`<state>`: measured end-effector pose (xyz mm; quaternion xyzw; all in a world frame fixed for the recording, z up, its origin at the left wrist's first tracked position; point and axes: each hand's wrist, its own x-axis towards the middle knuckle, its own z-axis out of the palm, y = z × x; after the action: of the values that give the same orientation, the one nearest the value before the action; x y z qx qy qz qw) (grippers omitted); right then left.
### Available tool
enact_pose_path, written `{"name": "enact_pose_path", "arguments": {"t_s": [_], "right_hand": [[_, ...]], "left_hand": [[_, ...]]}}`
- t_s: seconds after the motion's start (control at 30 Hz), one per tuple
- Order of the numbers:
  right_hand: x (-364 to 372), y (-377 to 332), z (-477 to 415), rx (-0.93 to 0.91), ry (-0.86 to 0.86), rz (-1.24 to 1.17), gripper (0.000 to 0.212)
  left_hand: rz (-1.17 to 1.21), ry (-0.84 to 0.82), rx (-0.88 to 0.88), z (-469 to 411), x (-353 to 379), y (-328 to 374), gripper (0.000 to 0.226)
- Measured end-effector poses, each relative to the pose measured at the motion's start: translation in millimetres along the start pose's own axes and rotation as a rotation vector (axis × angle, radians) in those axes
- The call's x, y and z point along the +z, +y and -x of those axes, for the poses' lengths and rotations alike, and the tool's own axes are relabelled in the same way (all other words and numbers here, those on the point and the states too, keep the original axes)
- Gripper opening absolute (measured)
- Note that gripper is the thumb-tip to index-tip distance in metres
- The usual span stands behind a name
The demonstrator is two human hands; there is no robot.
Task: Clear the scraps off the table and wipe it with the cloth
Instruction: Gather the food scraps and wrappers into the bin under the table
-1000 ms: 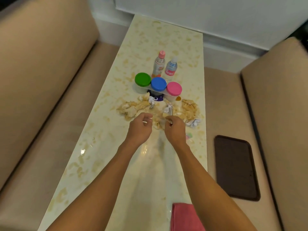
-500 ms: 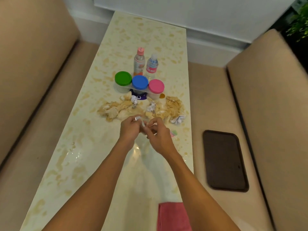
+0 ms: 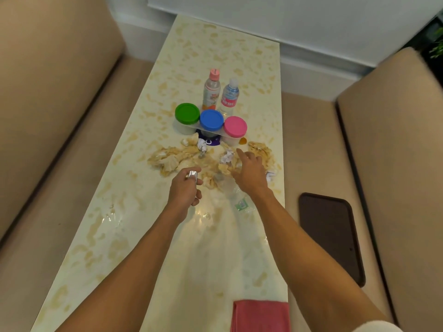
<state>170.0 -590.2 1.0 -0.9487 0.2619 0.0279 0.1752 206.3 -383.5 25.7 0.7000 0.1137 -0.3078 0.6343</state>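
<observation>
- The left hand (image 3: 184,189) had its grip tight round a shiny scrap (image 3: 192,174), over the surface (image 3: 134,212)
- The right hand (image 3: 250,174) had a wide grip, fingers (image 3: 240,153) spread over the scraps (image 3: 171,159)
- The scraps lay in a heap in front of three tubs (image 3: 211,119)
- The red cloth (image 3: 261,315) lay at the near edge of the surface

Cream table (image 3: 215,255) mottled with tan. Beyond the right hand (image 3: 249,174): green lid (image 3: 187,113), blue lid (image 3: 211,120), pink lid (image 3: 235,127). Pale tan scraps (image 3: 167,159) ahead of both hands. Silver foil scrap (image 3: 191,174) in the left hand (image 3: 184,191). Rose-red cloth (image 3: 261,315) behind the right hand; dark brown tray (image 3: 332,236) to its right, on a beige bench (image 3: 311,144).
</observation>
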Motion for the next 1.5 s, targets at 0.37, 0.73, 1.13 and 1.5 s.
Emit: {"name": "enact_pose_path", "arguments": {"t_s": [0.37, 0.73, 1.13, 1.5], "right_hand": [[10.0, 5.7, 23.3, 0.007, 0.107, -0.266, 0.024], [-15.3, -60.1, 121.2, 0.145, 0.105, -0.909, 0.039], [-2.4, -53.5, 92.7, 0.134, 0.159, -0.765, 0.033], [38.3, -21.9, 19.3, 0.023, -0.089, -0.11, 0.031]], "left_hand": [[0.003, -0.001, -0.003, 3.7, 1.3, -1.5, 0.027], [0.05, -0.104, -0.121, 22.3, 29.6, -2.8, 0.026], [0.03, 0.029, -0.128, 17.2, 13.1, -18.8, 0.033], [0.043, 0.002, -0.167, 9.4, 5.8, -16.8, 0.015]]}}
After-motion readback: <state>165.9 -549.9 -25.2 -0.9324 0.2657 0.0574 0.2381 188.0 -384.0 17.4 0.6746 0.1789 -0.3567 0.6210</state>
